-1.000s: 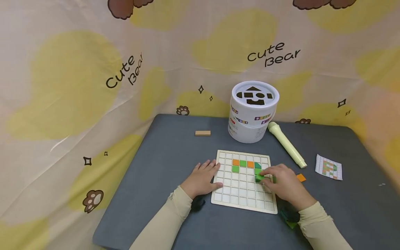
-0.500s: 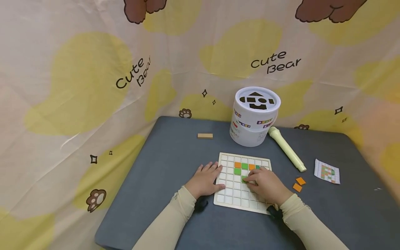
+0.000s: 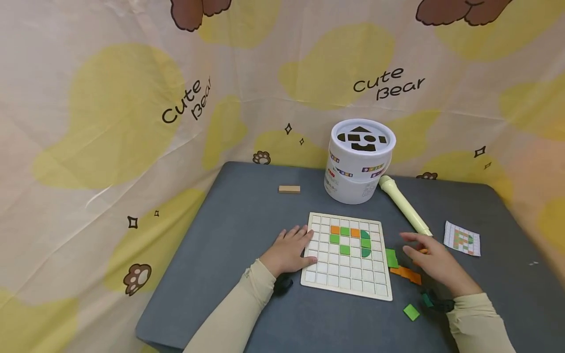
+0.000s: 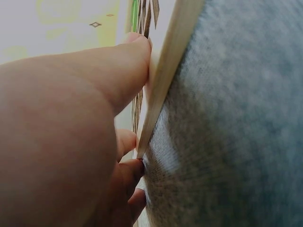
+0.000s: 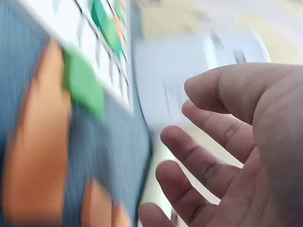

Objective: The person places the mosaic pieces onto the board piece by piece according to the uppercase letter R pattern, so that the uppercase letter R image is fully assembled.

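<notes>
A square wooden grid board [image 3: 331, 268] lies on the table, with several orange, green and dark green tiles [image 3: 365, 242] set in its upper cells. One green tile [image 3: 345, 250] sits lower, near the middle. My left hand [image 3: 288, 252] rests at the board's left edge, its thumb [image 4: 130, 59] on top and fingers along the side. To the right of the board, my right hand [image 3: 434, 260] hovers with fingers apart, holding nothing. Below and beside it lie a loose green tile [image 3: 391, 258] against the board's edge, orange tiles [image 3: 408, 275] and another green tile [image 3: 411, 312].
A white lidded bucket [image 3: 359, 171] with shaped holes stands behind the board. Beside it lies a pale yellow microphone-shaped stick [image 3: 406, 206]. A pattern card [image 3: 462, 239] is at the right, a small wooden block [image 3: 289, 189] at the back left. A printed cloth [image 3: 265, 63] hangs behind the table.
My right hand has left the board and swung right; earlier it pinched a green tile there, then touched the one near the middle, which now lies uncovered. My left hand has stayed put.
</notes>
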`<state>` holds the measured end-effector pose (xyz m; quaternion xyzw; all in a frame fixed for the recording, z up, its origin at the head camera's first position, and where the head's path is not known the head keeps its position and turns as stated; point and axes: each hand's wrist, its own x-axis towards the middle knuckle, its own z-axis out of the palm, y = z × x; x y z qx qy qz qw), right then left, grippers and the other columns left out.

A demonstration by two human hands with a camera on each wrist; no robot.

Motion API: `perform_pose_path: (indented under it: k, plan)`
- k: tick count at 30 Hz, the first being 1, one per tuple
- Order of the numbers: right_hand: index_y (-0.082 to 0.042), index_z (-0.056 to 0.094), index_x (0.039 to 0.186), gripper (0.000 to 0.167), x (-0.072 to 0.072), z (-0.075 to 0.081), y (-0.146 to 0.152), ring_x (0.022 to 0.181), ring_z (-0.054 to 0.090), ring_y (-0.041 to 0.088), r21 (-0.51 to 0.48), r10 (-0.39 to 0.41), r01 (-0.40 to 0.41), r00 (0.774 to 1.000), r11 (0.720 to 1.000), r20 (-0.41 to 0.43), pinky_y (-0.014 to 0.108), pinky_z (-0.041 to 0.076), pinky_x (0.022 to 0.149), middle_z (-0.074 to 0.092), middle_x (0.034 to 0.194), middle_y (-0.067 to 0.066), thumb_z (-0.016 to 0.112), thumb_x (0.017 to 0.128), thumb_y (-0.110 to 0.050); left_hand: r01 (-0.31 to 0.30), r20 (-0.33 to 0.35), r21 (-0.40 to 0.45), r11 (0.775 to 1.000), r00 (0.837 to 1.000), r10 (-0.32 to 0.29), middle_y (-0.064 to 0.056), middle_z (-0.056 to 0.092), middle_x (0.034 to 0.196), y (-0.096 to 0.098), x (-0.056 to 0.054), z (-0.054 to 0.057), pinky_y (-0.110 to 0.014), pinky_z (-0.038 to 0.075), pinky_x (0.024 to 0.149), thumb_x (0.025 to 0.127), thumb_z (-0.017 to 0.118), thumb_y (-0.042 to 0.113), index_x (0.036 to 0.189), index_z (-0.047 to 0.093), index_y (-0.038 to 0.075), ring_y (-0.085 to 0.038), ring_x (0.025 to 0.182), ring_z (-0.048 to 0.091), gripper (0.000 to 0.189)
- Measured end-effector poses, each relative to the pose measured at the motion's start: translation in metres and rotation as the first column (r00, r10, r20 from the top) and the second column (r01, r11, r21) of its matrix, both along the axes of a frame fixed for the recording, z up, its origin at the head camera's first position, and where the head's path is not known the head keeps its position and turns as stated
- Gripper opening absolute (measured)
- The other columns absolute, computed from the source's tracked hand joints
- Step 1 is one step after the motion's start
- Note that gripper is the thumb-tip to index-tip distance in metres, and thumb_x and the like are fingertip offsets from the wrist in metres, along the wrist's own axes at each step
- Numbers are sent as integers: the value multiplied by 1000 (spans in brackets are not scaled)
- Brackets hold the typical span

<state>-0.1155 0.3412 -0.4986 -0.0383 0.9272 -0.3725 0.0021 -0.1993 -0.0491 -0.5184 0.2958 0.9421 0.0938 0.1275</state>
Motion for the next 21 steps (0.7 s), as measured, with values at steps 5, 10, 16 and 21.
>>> perform_pose_path:
  k: [5, 10, 16, 21]
  plan:
    - [4, 54, 151, 53, 10, -17, 36, 101, 59, 14, -93, -141, 145, 989, 985, 52, 24, 52, 75, 64, 137, 26, 60, 112, -31, -10, 5, -10, 1000, 1000, 10, -3, 21, 176, 1, 0, 1, -55, 14, 129, 104, 59, 62, 172, 27, 20, -26, 163, 16, 86]
    - [9, 57, 145, 48, 13, -31, 47, 97, 62, 0, -239, -153, 157, 988, 958, 34, 18, 53, 78, 73, 124, 13, 64, 110, -22, -18, 19, -13, 1000, 1000, 18, -4, 21, 177, 1, -1, -1, -56, 14, 129, 103, 60, 63, 172, 27, 20, -27, 163, 16, 87]
    - [8, 66, 133, 36, 14, -39, 46, 87, 59, 11, -166, -93, 91, 996, 982, -7, 21, 51, 70, 71, 114, 16, 70, 97, 2, -7, 11, -5, 1000, 1000, 7, -5, 23, 176, -1, -1, -3, -57, 15, 128, 104, 60, 62, 171, 28, 18, -28, 162, 17, 86]
    - [3, 71, 129, 43, 13, -40, 43, 82, 51, 16, -50, -41, 42, 999, 998, 8, 28, 45, 66, 68, 112, 12, 77, 87, 2, 15, 3, 13, 1000, 1000, -15, -6, 23, 176, 0, -3, -4, -58, 14, 128, 105, 58, 61, 172, 27, 17, -29, 162, 17, 85]
